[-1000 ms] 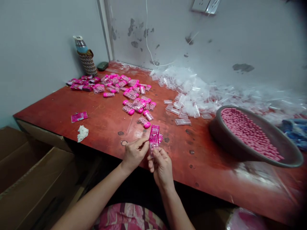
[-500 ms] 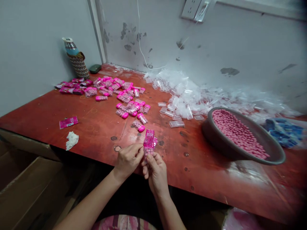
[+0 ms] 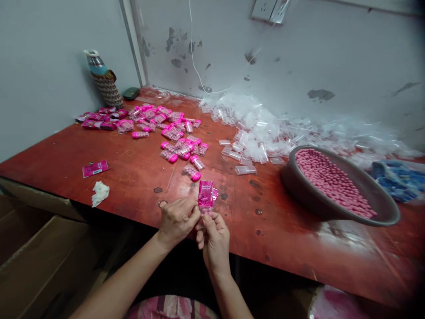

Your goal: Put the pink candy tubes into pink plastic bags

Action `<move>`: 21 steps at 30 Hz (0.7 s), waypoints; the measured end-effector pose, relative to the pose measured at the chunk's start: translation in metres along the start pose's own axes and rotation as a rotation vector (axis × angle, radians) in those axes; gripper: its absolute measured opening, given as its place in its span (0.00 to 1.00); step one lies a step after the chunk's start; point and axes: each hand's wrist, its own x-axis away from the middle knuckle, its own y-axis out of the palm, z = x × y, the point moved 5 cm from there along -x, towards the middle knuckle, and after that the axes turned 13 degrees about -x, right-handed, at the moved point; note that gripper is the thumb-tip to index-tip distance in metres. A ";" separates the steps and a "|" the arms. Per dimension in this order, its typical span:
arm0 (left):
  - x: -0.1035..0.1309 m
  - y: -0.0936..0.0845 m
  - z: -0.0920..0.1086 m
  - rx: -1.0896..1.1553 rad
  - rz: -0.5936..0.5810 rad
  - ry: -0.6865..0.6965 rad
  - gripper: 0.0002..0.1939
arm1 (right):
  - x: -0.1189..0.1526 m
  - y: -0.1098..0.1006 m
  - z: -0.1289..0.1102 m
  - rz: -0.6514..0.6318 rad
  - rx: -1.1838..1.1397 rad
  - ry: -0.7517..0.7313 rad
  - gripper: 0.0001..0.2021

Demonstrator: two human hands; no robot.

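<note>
My right hand (image 3: 214, 237) is closed round the lower part of a small clear container (image 3: 207, 211) with pink balls in it. A magenta printed label (image 3: 206, 193) stands up from the container's upper part. My left hand (image 3: 179, 220) is pinched at the label's lower left edge, its fingertips touching the container's side. Just beyond the hands lie filled containers with pink caps (image 3: 191, 172). Part of another magenta piece shows behind the label on the right.
A grey bowl of pink balls (image 3: 392, 212) stands right, beside a blue packet (image 3: 398, 179). Clear empty containers (image 3: 262, 133) are heaped along the wall. At left lie a flat magenta label (image 3: 95, 169), a white crumpled piece (image 3: 100, 193) and, farther back, a bottle (image 3: 105, 82).
The label between my hands has turned a little and shows more of its printed face. Both hands keep their grip in nearly the same place. The view has shifted slightly.
</note>
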 end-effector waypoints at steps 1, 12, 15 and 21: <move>0.002 -0.001 -0.001 -0.004 0.006 0.004 0.07 | 0.000 0.001 0.001 -0.001 0.001 0.004 0.10; 0.024 0.008 -0.012 0.633 -0.124 -0.512 0.09 | -0.008 -0.003 -0.009 -0.056 0.139 -0.019 0.09; 0.014 0.026 -0.011 1.120 -0.273 -0.695 0.15 | -0.002 -0.001 -0.008 -0.080 0.223 -0.026 0.09; 0.013 0.044 0.003 1.431 -0.460 -0.829 0.14 | 0.003 0.004 -0.010 -0.091 0.326 -0.048 0.10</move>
